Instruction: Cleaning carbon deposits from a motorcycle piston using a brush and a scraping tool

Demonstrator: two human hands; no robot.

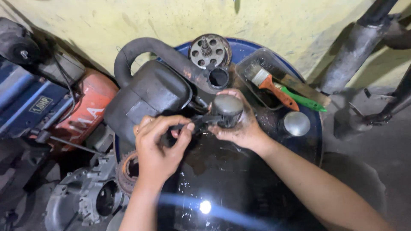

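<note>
My right hand (pixel 239 128) grips a dark metal piston (pixel 227 109), its round flat crown facing up. My left hand (pixel 159 147) pinches a dark slim tool (pixel 195 124) whose tip reaches the side of the piston. Both hands hover over the oily top of a blue drum (pixel 257 179). A black exhaust muffler (pixel 150 92) with a curved pipe lies just behind my left hand.
A clear plastic tray (pixel 252 64) holds an orange-handled brush (pixel 272 85) and a green-handled tool (pixel 306 102). A round metal cap (pixel 296 124) and a holed gear wheel (pixel 209 50) rest on the drum. Engine casings (pixel 85 196) lie lower left, pipes (pixel 359 47) lean at right.
</note>
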